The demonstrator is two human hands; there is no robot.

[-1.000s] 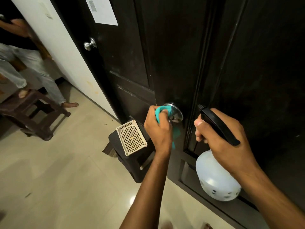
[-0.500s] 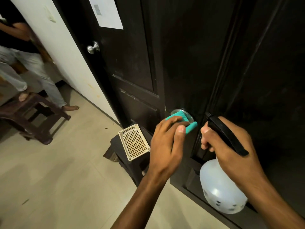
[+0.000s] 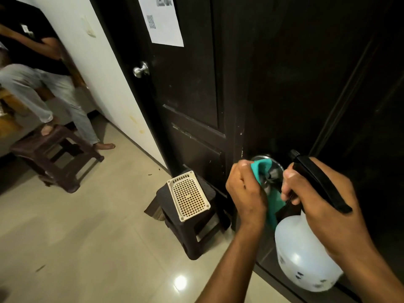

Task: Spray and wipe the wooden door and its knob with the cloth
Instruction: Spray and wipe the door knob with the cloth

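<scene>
The left hand (image 3: 246,193) is curled into a fist around a teal cloth (image 3: 265,182), knuckles up, and presses the cloth against the round metal knob (image 3: 270,169) of the dark wooden door (image 3: 295,84). Part of the cloth bunches over the top of the knob; the rest hangs down between the two hands. Only the upper rim and a shiny patch of the knob show past the fabric.

The right hand (image 3: 321,204) grips the neck of a spray bottle (image 3: 303,254), fingers wrapped round it under the black trigger head (image 3: 317,180), which runs across the back of the hand. Whether a finger is on the trigger itself I cannot tell. The bottle's translucent white body hangs below the hand, close to the lower door panel and just beside the dangling end of the cloth. The fingertips (image 3: 288,174) of this hand sit just right of the knob.

Left of the door, a second dark door carries another metal knob (image 3: 141,69) and a white sheet of paper (image 3: 162,20). On the tiled floor (image 3: 87,237) near the door's foot stands a small dark stool (image 3: 192,228) with a cream perforated basket (image 3: 188,196) lying on top. Further left, a person (image 3: 43,68) has one foot on another dark stool (image 3: 54,154) by the white wall (image 3: 109,73)
</scene>
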